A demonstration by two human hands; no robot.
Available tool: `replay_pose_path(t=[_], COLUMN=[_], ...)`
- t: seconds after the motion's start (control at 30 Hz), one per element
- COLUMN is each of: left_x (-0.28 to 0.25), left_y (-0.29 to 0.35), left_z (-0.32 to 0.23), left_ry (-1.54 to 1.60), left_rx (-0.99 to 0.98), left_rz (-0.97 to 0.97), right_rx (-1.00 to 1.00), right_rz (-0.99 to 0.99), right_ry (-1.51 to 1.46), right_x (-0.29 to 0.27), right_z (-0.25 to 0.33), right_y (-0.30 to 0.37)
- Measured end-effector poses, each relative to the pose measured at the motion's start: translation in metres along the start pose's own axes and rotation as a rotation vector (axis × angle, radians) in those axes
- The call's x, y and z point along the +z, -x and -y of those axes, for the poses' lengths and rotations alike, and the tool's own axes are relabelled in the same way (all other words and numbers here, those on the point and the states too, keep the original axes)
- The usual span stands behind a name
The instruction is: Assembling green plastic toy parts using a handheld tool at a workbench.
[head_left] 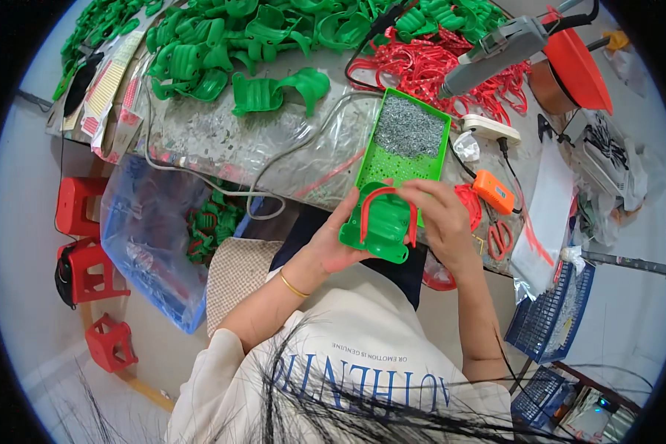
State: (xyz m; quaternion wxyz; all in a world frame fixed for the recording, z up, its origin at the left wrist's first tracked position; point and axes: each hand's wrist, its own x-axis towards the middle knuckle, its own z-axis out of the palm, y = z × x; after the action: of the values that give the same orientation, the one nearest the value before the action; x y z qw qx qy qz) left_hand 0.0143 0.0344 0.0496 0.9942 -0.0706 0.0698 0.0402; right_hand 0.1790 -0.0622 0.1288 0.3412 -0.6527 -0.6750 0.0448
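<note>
A green moulded plastic shell (387,224) sits in my left hand (327,238), whose thumb and fingers are closed round its left side. Across the shell arches a red curved strap (365,211), its ends reaching down along both sides. My right hand (444,216) pinches the strap near the top right of the arch. Just beyond both hands lies a bright green tray (379,164) with a heap of small silvery screws (408,127) at its far end. Fingertips under the shell are partly hidden.
Many green shells (263,33) and red straps (422,70) cover the table's far side. A grey power screwdriver (488,55) hangs at upper right. Red-handled scissors (499,238), an orange device (493,192) and a power strip (490,129) lie right. A plastic-lined blue crate (189,314) stands left.
</note>
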Motion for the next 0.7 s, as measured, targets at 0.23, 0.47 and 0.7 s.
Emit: replay_pose_path(t=[0.23, 0.47, 0.7], left_x=[-0.001, 0.002, 0.003], left_y=[-0.003, 0.001, 0.012], left_z=[-0.008, -0.008, -0.005], left_ry=[-0.146, -0.198, -0.409], left_rx=[0.062, 0.106, 0.218], left_rz=[0.015, 0.006, -0.026], right_rx=[0.529, 0.654, 0.786], right_rz=[-0.041, 0.019, 0.089], right_ry=[-0.297, -0.244, -0.319], right_x=[0.007, 0.013, 0.019], right_z=[0.009, 0.012, 0.008], right_y=[0.008, 0.003, -0.002])
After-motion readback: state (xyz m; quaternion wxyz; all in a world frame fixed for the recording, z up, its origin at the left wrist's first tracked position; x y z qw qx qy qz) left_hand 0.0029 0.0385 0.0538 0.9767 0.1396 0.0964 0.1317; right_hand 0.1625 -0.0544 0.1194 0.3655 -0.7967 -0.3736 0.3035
